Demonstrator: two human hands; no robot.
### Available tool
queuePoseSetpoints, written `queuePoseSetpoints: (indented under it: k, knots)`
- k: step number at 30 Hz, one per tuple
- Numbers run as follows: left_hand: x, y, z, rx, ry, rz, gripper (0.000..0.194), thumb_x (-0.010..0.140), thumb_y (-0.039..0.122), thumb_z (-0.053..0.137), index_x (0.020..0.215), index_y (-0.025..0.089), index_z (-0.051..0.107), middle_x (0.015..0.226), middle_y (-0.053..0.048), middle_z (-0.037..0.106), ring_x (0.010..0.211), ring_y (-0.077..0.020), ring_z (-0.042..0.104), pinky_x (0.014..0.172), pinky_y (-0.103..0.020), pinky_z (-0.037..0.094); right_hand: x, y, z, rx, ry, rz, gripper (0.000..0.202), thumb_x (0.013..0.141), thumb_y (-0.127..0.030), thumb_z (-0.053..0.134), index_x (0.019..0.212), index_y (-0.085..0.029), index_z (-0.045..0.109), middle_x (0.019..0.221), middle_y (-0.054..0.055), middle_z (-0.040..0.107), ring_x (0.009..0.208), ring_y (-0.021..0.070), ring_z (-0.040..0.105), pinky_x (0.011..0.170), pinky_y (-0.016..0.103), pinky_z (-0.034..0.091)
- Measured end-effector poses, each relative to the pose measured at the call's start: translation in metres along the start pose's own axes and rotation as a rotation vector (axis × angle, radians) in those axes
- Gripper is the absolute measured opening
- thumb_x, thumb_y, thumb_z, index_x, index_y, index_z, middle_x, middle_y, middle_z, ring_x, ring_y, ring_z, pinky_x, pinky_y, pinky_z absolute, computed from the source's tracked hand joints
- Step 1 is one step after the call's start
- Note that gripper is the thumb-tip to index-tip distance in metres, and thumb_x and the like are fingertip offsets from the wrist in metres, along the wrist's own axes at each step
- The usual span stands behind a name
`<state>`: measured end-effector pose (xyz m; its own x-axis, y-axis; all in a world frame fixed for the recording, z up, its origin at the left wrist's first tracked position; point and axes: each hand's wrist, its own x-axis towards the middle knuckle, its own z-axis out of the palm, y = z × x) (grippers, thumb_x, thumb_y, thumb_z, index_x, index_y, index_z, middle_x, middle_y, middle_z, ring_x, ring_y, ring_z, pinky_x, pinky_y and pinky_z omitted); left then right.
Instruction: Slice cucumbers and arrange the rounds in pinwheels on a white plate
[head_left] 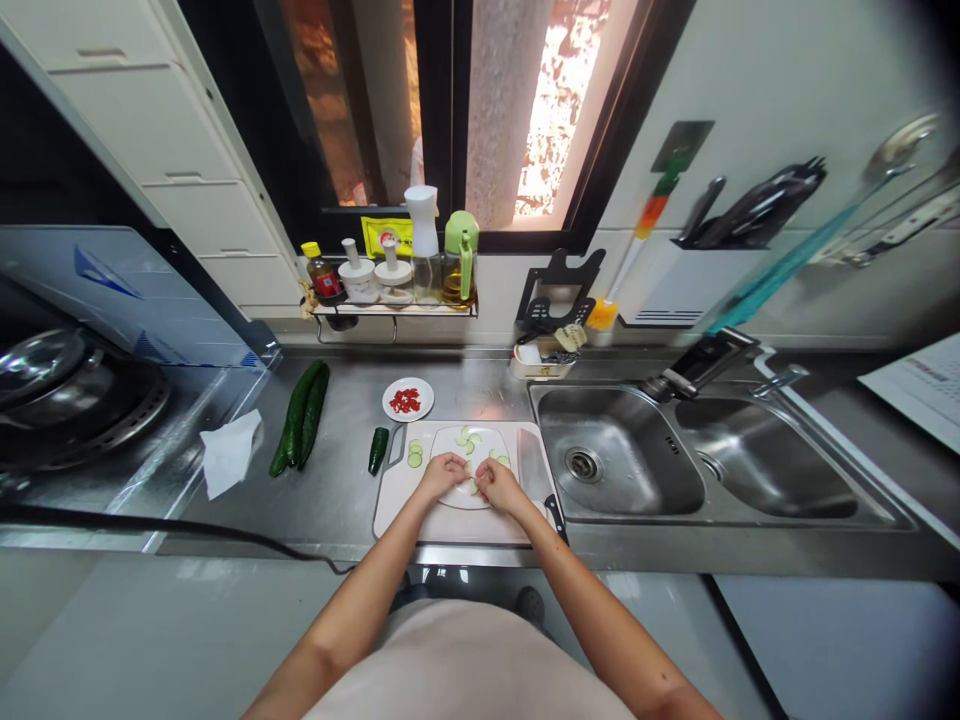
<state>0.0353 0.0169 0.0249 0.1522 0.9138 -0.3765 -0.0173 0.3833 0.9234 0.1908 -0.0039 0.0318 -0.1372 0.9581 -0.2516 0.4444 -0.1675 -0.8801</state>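
1. The cucumber slices (469,440) on the white plate (454,500) lie flat as thin crescents; those at its far side fan out around a common middle, their long axes pointing different ways.
2. The plate, squarish with rounded corners, sits flat on the chopping board (391,512), whose long axis runs left to right along the bench (341,510).
3. The plate lies under and between the person's hands, with the fan of slices just beyond the fingertips and more slices by the right hand.
4. The left hand (449,470) reaches in from the left, fingers bent and drawn narrowly together over the plate.
5. The right hand (495,480) mirrors it, thumb and fingers nearly closed in a pinch. A bit of pale green shows between the hands; which of them grips it cannot be told.
6. Left of the plate, a short column of round slices (415,454) rests on the board; past the board's left edge lies a cut cucumber piece (378,451), long axis pointing away from the person.
7. Right of the plate, a knife (534,466) lies on the board, handle toward the person.
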Motion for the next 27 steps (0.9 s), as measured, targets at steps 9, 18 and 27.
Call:
queuePoseSetpoints:
  k: [9, 18, 27]
  knots:
    - [0.006, -0.007, 0.005, 0.463, 0.058, -0.118, 0.015, 0.062, 0.016, 0.069, 0.071, 0.016, 0.058, 0.047, 0.007, 0.054, 0.040, -0.0068, 0.044, 0.046, -0.018, 0.033, -0.002, 0.011, 0.008, -0.158, 0.034, 0.001, 0.012, 0.071, -0.009, 0.054, 0.075, -0.020, 0.049, 0.051, -0.008, 0.050, 0.051, 0.0096, 0.048, 0.053, 0.019, 0.033]
    - [0.008, 0.000, 0.010, 0.784, 0.116, -0.115, 0.007, 0.062, 0.013, 0.065, 0.068, 0.017, 0.063, 0.070, -0.003, 0.068, 0.071, -0.0152, 0.061, 0.066, -0.022, 0.041, -0.004, -0.003, 0.011, -0.476, -0.038, 0.033, 0.013, 0.079, -0.006, 0.048, 0.083, -0.016, 0.055, 0.073, 0.001, 0.060, 0.066, 0.0103, 0.051, 0.059, 0.019, 0.027]
    - [-0.006, 0.009, 0.011, 1.119, 0.137, -0.055, 0.020, 0.074, 0.022, 0.059, 0.093, 0.026, 0.062, 0.088, -0.001, 0.068, 0.086, -0.0181, 0.062, 0.069, -0.025, 0.042, -0.013, -0.013, 0.008, -0.697, -0.116, 0.034, 0.016, 0.086, -0.014, 0.044, 0.094, -0.016, 0.058, 0.088, 0.007, 0.064, 0.077, 0.0142, 0.056, 0.061, 0.023, 0.026]
